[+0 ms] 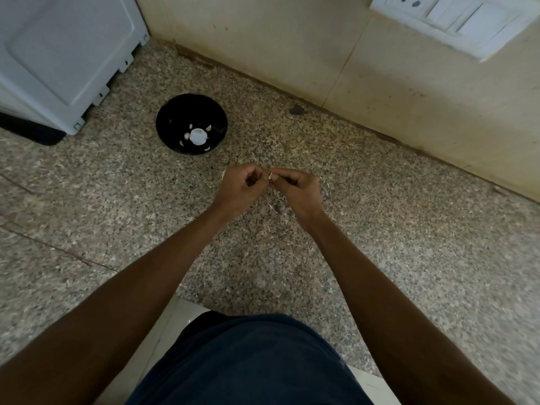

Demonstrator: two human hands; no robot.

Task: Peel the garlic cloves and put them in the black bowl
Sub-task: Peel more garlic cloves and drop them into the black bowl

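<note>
The black bowl stands on the speckled granite counter, left of and beyond my hands. Inside it lie several pale peeled garlic cloves. My left hand and my right hand meet over the counter's middle, fingers curled. Between their fingertips a small white garlic clove is pinched, mostly hidden by the fingers. Which hand carries most of it I cannot tell.
A white appliance on a dark mat fills the far left corner. A cream tiled wall with a white switch plate runs behind. Pale skin flakes lie under my hands. A dark stain marks the counter by the wall.
</note>
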